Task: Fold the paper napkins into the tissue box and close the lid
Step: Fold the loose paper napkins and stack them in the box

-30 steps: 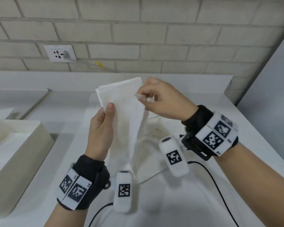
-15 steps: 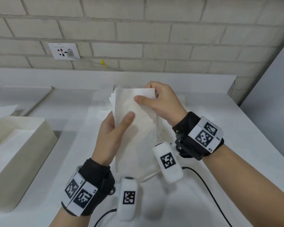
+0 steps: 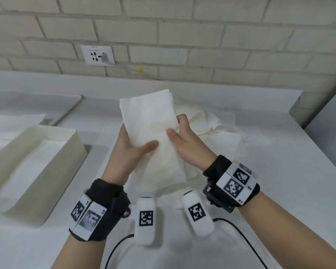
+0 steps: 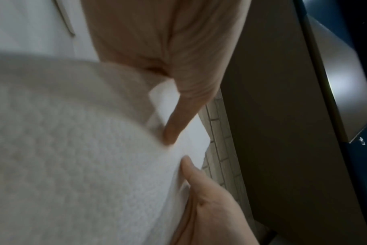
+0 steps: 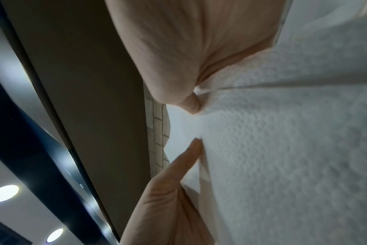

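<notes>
Both hands hold one folded napkin (image 3: 153, 131) upright above the white bench (image 3: 250, 191), its long strip running from near the wrists up toward the wall. The left hand (image 3: 128, 152) grips the napkin's left edge: its thumb lies across the front face, and the fingers are behind the paper, out of sight in the head view. The right hand (image 3: 184, 140) grips the right edge, thumb pressed on the front and fingers curled round the back. In the left wrist view the thumb of the left hand (image 4: 178, 116) presses the embossed paper (image 4: 73, 149), with the right hand's fingers touching the edge lower down. In the right wrist view the right hand (image 5: 189, 74) pinches a crease of the napkin (image 5: 283, 149) between thumb and fingers.

More loose, crumpled napkins (image 3: 217, 123) lie on the bench behind the right hand. The tissue box (image 3: 47, 162) stands open on the bench, well to the left of the hands, with white paper lying flat inside it. A flat white piece, perhaps the lid (image 3: 52, 101), lies beyond the box. A wall socket (image 3: 98, 55) sits on the brick wall.
</notes>
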`<state>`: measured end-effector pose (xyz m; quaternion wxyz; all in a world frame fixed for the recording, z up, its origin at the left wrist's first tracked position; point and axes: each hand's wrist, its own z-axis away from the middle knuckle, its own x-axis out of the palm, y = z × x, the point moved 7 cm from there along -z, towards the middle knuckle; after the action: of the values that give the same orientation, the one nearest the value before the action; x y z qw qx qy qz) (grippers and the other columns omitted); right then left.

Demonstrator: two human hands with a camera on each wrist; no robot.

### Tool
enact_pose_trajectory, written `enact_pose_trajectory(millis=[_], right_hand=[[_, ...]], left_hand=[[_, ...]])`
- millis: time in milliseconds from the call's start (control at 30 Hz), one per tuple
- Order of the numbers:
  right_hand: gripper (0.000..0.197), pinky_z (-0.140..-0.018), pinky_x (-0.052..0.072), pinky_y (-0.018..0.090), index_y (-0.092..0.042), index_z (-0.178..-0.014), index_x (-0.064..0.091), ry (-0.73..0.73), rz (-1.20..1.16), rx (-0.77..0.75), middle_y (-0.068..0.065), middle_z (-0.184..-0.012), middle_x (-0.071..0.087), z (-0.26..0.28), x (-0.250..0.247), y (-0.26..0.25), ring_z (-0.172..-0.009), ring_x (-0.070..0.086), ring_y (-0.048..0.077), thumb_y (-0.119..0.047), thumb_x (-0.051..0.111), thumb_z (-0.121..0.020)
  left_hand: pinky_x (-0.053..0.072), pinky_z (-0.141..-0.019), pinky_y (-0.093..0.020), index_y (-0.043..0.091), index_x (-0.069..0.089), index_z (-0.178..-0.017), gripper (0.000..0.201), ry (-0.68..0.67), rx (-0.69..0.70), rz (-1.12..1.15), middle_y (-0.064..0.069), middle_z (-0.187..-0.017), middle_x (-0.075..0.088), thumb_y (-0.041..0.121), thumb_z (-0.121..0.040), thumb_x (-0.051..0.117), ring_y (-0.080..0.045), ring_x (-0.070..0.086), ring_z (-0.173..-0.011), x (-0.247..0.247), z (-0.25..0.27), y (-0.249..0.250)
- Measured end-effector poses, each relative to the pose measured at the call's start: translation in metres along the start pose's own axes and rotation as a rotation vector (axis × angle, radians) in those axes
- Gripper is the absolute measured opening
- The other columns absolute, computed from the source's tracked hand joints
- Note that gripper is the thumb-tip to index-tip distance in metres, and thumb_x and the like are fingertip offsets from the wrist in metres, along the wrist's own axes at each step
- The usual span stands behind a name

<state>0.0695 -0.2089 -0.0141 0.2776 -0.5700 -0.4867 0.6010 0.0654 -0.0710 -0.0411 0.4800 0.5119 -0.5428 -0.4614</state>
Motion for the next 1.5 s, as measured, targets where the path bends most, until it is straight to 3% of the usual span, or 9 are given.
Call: enact_pose_trajectory(millis=[267,467,600,767,900,1100,1233,1400,1500], right_hand=[[0.026,-0.064,0.044,0.013,-0.012,-0.106,0.026,-0.115,0.117,0.038,0.002,-0.099,0.055,-0.002,0.037,0.005,-0.086,0.056,0.019,-0.018,0.049,-0.095],[0.012,-0.059,0.041,0.027,-0.01,-0.104,0.031,0.028,0.036,0.016,0.012,-0.082,0.055,-0.007,0.043,0.002,-0.071,0.054,0.028,-0.014,0.039,-0.098],[0.037,-0.087,0.048,0.047,-0.025,-0.131,0.023,-0.015,-0.108,0.045,0.01,-0.1,0.062,-0.011,0.059,-0.002,-0.096,0.057,0.04,-0.012,0.033,-0.098],[0.047,-0.1,0.044,0.035,-0.033,-0.13,0.037,-0.105,-0.256,0.034,-0.015,-0.121,0.055,-0.016,0.063,-0.003,-0.109,0.057,0.007,-0.004,0.037,-0.093],[0.027,-0.098,0.046,0.039,-0.027,-0.11,0.053,-0.183,-0.234,0.134,-0.006,-0.111,0.063,-0.013,0.069,0.003,-0.105,0.061,0.014,-0.008,0.042,-0.094],[0.027,-0.091,0.044,0.055,-0.011,-0.122,0.036,-0.191,-0.023,0.104,0.031,-0.119,0.052,-0.014,0.082,0.002,-0.106,0.052,0.044,-0.017,0.038,-0.095],[0.01,-0.063,0.042,0.039,-0.014,-0.107,0.032,-0.157,0.007,0.062,0.018,-0.077,0.052,-0.014,0.083,-0.002,-0.07,0.052,0.038,-0.014,0.035,-0.097],[0.007,-0.073,0.047,0.041,-0.019,-0.105,0.025,0.009,-0.121,0.017,0.024,-0.095,0.059,-0.012,0.08,-0.015,-0.083,0.057,0.038,-0.02,0.031,-0.1],[0.009,-0.071,0.041,0.034,-0.017,-0.103,0.024,0.032,-0.236,-0.031,0.005,-0.088,0.049,-0.016,0.085,-0.022,-0.076,0.048,0.024,-0.023,0.029,-0.101]], left_hand=[[0.051,-0.076,-0.025,0.021,0.037,-0.113,0.047,0.069,-0.021,-0.209,0.008,-0.11,0.055,0.002,-0.082,0.068,-0.006,0.059,-0.098,-0.026,0.013,-0.009],[0.053,-0.08,-0.028,0.027,0.027,-0.123,0.065,-0.004,-0.054,-0.301,0.013,-0.11,0.054,0.0,-0.082,0.068,-0.008,0.061,-0.101,-0.042,0.021,-0.017],[0.048,-0.079,-0.01,0.028,0.009,-0.142,0.085,-0.04,0.049,-0.39,0.027,-0.118,0.041,-0.006,-0.084,0.061,0.023,0.051,-0.094,-0.043,0.023,-0.005],[0.054,-0.081,-0.025,0.038,0.034,-0.13,0.068,0.042,0.103,-0.105,0.006,-0.126,0.055,0.019,-0.076,0.07,-0.006,0.06,-0.109,-0.061,0.024,0.006],[0.054,-0.072,-0.021,0.023,0.045,-0.129,0.038,0.097,0.13,0.008,0.003,-0.113,0.065,0.004,-0.096,0.048,-0.011,0.066,-0.098,-0.068,0.022,0.018],[0.051,-0.09,-0.028,0.049,0.042,-0.126,0.065,-0.001,0.195,0.01,0.003,-0.135,0.052,-0.005,-0.09,0.052,-0.014,0.055,-0.118,-0.065,0.019,0.03],[0.051,-0.084,-0.027,0.038,0.049,-0.126,0.048,0.111,0.154,-0.017,-0.002,-0.13,0.056,0.01,-0.088,0.058,-0.019,0.057,-0.116,-0.077,0.017,0.023],[0.051,-0.092,-0.035,0.013,0.04,-0.137,0.047,0.086,0.071,-0.07,-0.006,-0.127,0.06,0.016,-0.092,0.053,-0.019,0.06,-0.114,-0.076,0.019,0.01],[0.044,-0.092,-0.013,0.029,0.037,-0.128,0.038,0.094,0.114,-0.129,0.011,-0.125,0.053,0.005,-0.099,0.041,0.008,0.052,-0.112,-0.071,0.022,0.012]])
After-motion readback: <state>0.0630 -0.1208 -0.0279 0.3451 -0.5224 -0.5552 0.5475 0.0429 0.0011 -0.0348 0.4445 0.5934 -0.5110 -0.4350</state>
